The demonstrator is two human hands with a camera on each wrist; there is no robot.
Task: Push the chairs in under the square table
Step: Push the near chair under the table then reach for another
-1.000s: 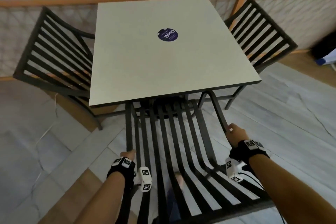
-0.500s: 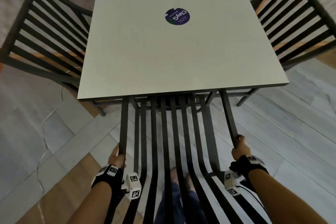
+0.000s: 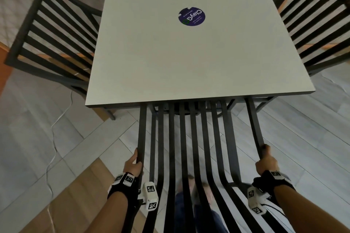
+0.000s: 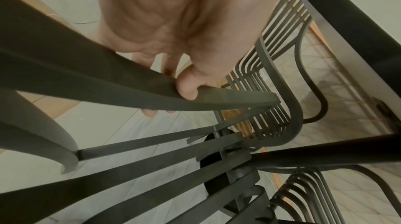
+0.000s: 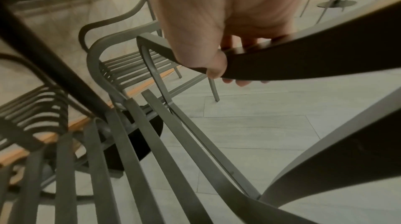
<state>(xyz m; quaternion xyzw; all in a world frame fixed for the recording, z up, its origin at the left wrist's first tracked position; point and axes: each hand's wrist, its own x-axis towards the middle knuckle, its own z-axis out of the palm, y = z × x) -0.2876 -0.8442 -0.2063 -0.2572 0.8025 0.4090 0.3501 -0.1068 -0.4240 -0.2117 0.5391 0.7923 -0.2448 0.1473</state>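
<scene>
Both hands [image 3: 133, 164] [image 3: 266, 161] wrapped round chair [image 3: 185, 138] armrests; rigid metal, probably heavy, best pushed evenly under table [image 3: 189, 53].

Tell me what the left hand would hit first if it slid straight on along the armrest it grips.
Probably the table: the left hand grips the chair by its left armrest, which runs forward under the table's near edge. Depth is unclear, but nothing else shows in that line.

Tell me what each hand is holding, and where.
Both grip the near black slatted metal chair: left hand on its left armrest bar, right hand on its right armrest bar.
</scene>
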